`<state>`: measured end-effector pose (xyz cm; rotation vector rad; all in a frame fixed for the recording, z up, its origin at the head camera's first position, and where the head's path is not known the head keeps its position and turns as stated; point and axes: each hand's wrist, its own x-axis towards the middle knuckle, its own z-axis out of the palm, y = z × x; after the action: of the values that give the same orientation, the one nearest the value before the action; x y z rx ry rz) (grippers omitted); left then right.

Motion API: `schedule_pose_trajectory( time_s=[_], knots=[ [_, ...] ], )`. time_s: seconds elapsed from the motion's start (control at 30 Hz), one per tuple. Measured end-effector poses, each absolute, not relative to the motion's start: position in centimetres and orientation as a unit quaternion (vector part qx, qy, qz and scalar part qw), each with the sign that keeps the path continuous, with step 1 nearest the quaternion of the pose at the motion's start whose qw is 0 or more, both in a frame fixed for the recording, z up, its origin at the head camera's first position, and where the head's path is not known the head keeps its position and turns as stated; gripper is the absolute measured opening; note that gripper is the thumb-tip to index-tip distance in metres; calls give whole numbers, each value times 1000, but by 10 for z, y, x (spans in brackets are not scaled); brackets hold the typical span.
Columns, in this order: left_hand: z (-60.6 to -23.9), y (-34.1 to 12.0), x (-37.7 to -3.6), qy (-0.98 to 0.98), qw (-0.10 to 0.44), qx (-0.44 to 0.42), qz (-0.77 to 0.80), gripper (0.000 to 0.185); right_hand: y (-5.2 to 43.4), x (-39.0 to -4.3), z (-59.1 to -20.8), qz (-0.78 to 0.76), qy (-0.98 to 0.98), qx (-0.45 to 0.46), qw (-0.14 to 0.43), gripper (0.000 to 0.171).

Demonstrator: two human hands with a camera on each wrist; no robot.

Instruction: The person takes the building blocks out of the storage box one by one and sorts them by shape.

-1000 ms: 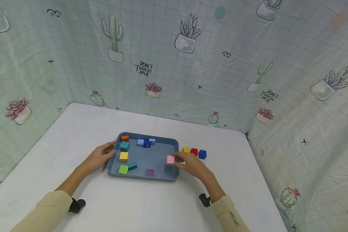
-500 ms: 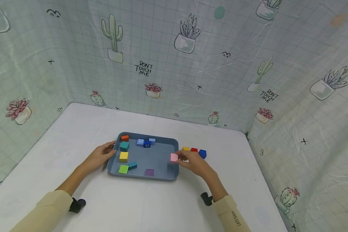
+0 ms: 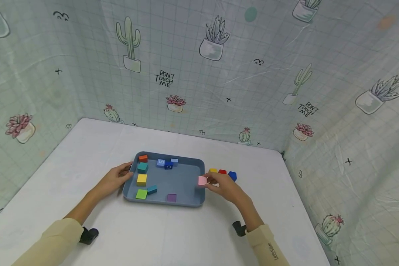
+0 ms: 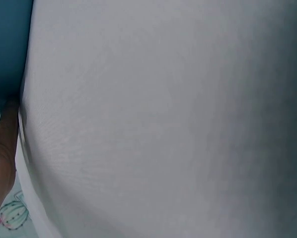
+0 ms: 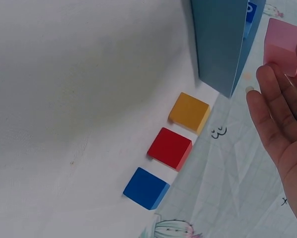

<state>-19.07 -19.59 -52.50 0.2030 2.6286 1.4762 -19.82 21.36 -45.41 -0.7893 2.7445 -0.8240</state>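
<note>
Between its thumb and fingertips my right hand (image 3: pixel 224 186) pinches a pink cube block (image 3: pixel 202 181), held above the right end of a blue-grey tray (image 3: pixel 176 181). In the right wrist view the pink block (image 5: pixel 282 45) is lifted clear of the tray's side wall. My left hand (image 3: pixel 114 179) grips the tray's left edge; the left wrist view shows only part of its fingers (image 4: pixel 7 129) against the tray wall. Inside the tray lie several blocks: orange, teal, yellow (image 3: pixel 141 180), green (image 3: pixel 141 194), blue ones and a purple one (image 3: pixel 171 198).
Right of the tray, a yellow block (image 5: pixel 189 112), a red block (image 5: pixel 170 148) and a blue block (image 5: pixel 146 188) stand in a row on the white table (image 3: pixel 173 236). A patterned cloth (image 3: pixel 186 74) rises behind the table and at its sides.
With the pink block in its fingers, my right hand has shifted a little to the right, toward the tray's right rim. The left hand and tray have not visibly moved.
</note>
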Motion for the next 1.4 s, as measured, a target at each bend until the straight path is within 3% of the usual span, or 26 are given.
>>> schedule_pose_trajectory(
  time_s=[0.93,1.4],
  knots=[
    [-525,-197,-190,869,61,63,487,61,235,-194,-459,-289,917,-264,71,34],
    [-526,-197,-192,873,67,66,479,61,250,-189,-466,-287,928,-223,78,35]
  ],
)
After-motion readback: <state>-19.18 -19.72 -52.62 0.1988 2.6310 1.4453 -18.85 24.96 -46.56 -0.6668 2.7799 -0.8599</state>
